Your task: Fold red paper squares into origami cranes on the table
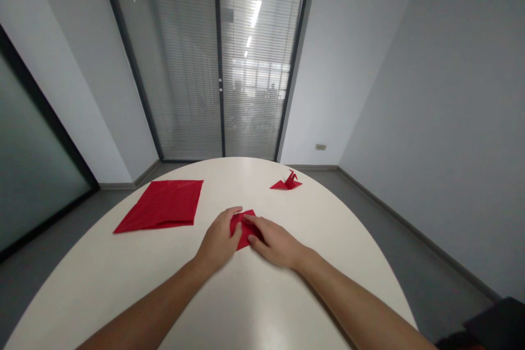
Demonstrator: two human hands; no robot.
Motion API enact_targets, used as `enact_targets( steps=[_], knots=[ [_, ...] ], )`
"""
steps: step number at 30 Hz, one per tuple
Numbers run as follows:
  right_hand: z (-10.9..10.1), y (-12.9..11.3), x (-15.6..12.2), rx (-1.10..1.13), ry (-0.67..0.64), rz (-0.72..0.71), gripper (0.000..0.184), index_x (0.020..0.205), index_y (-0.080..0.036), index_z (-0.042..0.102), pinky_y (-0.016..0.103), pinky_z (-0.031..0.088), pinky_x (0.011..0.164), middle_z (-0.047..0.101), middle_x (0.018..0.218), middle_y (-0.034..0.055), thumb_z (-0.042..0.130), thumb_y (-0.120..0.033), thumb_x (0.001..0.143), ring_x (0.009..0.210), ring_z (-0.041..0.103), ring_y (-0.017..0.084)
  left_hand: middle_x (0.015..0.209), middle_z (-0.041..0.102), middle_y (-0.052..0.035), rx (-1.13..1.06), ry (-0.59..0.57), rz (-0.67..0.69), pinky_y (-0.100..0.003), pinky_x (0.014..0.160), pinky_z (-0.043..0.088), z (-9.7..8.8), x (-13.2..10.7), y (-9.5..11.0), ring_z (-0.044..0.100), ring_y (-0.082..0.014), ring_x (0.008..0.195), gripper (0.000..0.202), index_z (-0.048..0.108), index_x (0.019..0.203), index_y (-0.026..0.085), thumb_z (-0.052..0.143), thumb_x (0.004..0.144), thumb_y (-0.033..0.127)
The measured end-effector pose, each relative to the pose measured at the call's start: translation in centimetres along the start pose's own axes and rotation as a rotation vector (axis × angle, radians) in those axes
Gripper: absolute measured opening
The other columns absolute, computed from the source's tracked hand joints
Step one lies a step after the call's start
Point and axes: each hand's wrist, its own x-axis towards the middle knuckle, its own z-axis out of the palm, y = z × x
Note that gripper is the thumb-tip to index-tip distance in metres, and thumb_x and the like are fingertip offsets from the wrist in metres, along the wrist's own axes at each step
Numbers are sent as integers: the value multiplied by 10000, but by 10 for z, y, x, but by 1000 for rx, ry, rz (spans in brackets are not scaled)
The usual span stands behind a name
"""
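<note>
A small piece of folded red paper (245, 234) lies on the table in front of me, its corners partly covered by my fingers. My left hand (221, 238) grips its left side, with the thumb on top and the fingers curled around the far edge. From the right, my right hand (274, 240) holds the same paper, index finger across its upper face and thumb near the lower right edge. The creases under my fingers are hidden. Beyond my right hand stands a finished red origami crane (289, 181) with its wings spread.
A stack of larger red paper sheets (168, 205) lies on the left of the round white table (262, 306). A glass partition with blinds (254, 120) stands behind the table. Something dark (496, 322) shows at the lower right corner.
</note>
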Motion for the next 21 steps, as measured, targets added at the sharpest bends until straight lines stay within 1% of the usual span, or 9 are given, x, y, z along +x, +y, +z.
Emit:
enact_targets(
  steps=[2, 4, 5, 7, 9, 10, 13, 17, 21],
  knots=[
    [-1, 3, 0, -2, 34, 5, 468, 1428, -175, 440, 431, 482, 1005, 625, 1312, 146, 469, -218, 964, 1163, 607, 254, 1360, 617, -131, 115, -89, 100, -484, 1118, 412, 5, -4, -3, 560, -258, 1283, 439, 549, 1316, 178, 499, 880, 165],
    [-3, 7, 0, -25, 33, 14, 495, 1461, -163, 406, 457, 452, 1058, 586, 1379, 159, 447, -215, 970, 1236, 573, 258, 1422, 579, -133, 213, -194, 169, -513, 1154, 357, 7, -7, -4, 505, -266, 1352, 490, 509, 1384, 179, 481, 895, 165],
    [-4, 8, -1, -45, 6, 17, 526, 1489, -152, 372, 486, 418, 1096, 543, 1431, 173, 443, -230, 974, 1297, 532, 270, 1449, 555, -134, 253, -241, 188, -519, 1168, 333, 7, -8, -4, 479, -264, 1378, 507, 482, 1416, 176, 462, 910, 168],
    [-6, 9, -2, -94, -88, 26, 583, 1537, -131, 304, 551, 320, 1162, 412, 1540, 193, 431, -283, 988, 1426, 393, 299, 1498, 500, -137, 318, -316, 204, -518, 1186, 297, 6, -9, -3, 431, -255, 1416, 526, 428, 1467, 161, 409, 942, 176],
    [-7, 8, -2, -138, -175, 35, 604, 1553, -122, 285, 586, 227, 1196, 305, 1596, 189, 407, -336, 1003, 1491, 263, 310, 1537, 442, -146, 382, -360, 209, -522, 1194, 271, 4, -9, -2, 366, -262, 1455, 527, 406, 1485, 133, 366, 963, 194],
    [-7, 8, -3, -156, -193, 43, 602, 1554, -121, 293, 586, 197, 1205, 285, 1604, 182, 394, -357, 1009, 1501, 234, 308, 1550, 419, -151, 413, -368, 211, -531, 1196, 259, 4, -9, -2, 331, -271, 1471, 527, 406, 1487, 122, 352, 970, 207],
    [-8, 6, -3, -183, -191, 74, 648, 1560, -113, 282, 564, 150, 1223, 259, 1610, 177, 408, -422, 1005, 1511, 199, 299, 1574, 371, -162, 478, -358, 221, -555, 1196, 232, 4, -10, -4, 268, -292, 1495, 536, 406, 1492, 119, 350, 973, 237],
    [-9, 10, -4, -168, -230, 88, 796, 1574, -98, 224, 566, 114, 1226, 199, 1613, 202, 465, -551, 965, 1518, 156, 314, 1580, 359, -166, 491, -356, 231, -553, 1195, 230, 6, -11, -6, 273, -294, 1493, 550, 395, 1502, 128, 361, 970, 260],
    [-12, 15, -6, -172, -215, 68, 843, 1576, -131, 234, 581, 88, 1223, 213, 1611, 191, 502, -607, 934, 1516, 157, 325, 1576, 372, -158, 452, -291, 227, -524, 1199, 240, 3, -9, -3, 290, -284, 1488, 563, 396, 1500, 135, 412, 952, 261]
  ],
)
